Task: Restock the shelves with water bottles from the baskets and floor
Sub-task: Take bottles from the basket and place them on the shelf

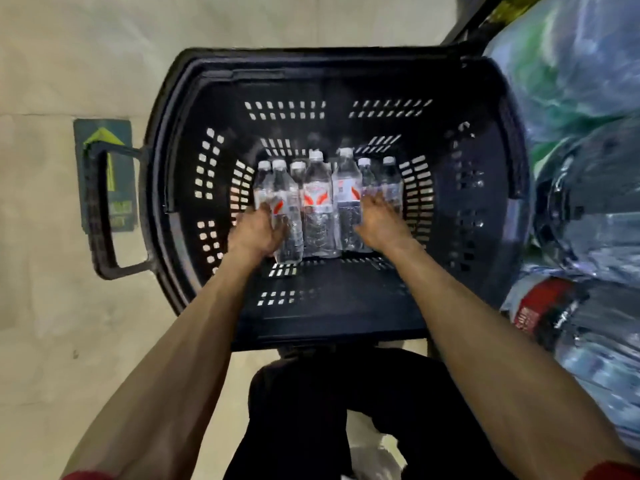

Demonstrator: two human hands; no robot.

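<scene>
As both arms enter over the near rim of the basket (329, 323), I log: left hand (258, 233) against the left end of the bottles (318, 209), right hand (381, 223) against the right end. Blur hides the fingers, so I cannot tell whether they are flat or curled.

Bottles: one row, mid-floor, between the hands, caps toward the far wall.

Risk, as I judge it: squeezing a loose row could pop the middle bottles out on the lift.

Fingertips of the left hand (258, 228) and right hand (381, 220) are hidden among the bottles (320, 202). The wrapped packs (581, 98) are blurred and cropped; the floor sticker (119, 188) is unreadable.
</scene>
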